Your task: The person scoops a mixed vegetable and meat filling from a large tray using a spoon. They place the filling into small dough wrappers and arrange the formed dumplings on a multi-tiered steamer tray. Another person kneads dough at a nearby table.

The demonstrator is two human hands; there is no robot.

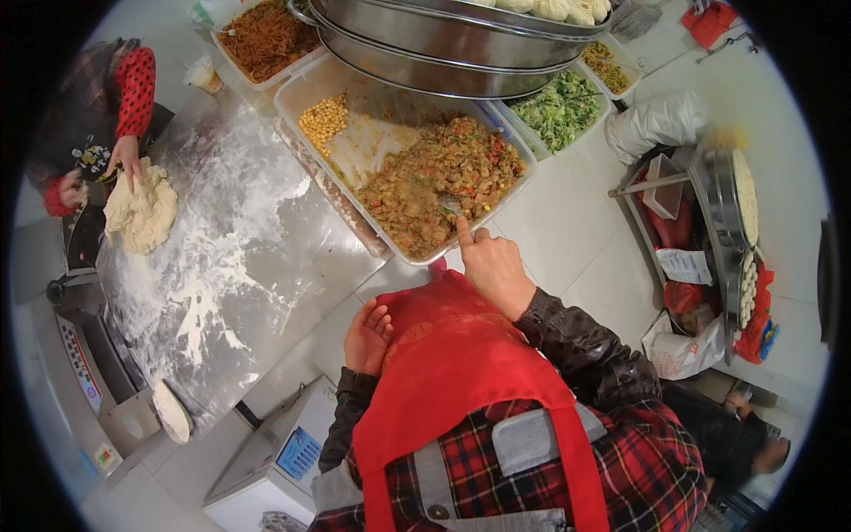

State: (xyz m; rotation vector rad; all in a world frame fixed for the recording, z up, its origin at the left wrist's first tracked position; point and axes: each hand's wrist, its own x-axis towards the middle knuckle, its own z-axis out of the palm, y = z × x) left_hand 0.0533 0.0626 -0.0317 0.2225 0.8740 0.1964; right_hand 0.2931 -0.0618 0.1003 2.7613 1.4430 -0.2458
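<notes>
My right hand (492,266) is at the near right corner of a clear plastic tub (525,183), its index finger stretched along a metal utensil (451,203) whose end lies in the chopped filling (425,179). The utensil's handle is mostly hidden by the hand. Yellow beans (324,121) sit in the tub's far left part. My left hand (369,336) is held beside the red apron (459,346), palm partly up, fingers slightly curled and nothing in it.
Stacked steamers (459,53) with buns stand behind the tub. Left is a floured metal table (219,233), where another person handles dough (141,209). Tubs of shredded filling (269,40) and chopped greens (562,110) flank the steamers. A rack (655,183) stands at right.
</notes>
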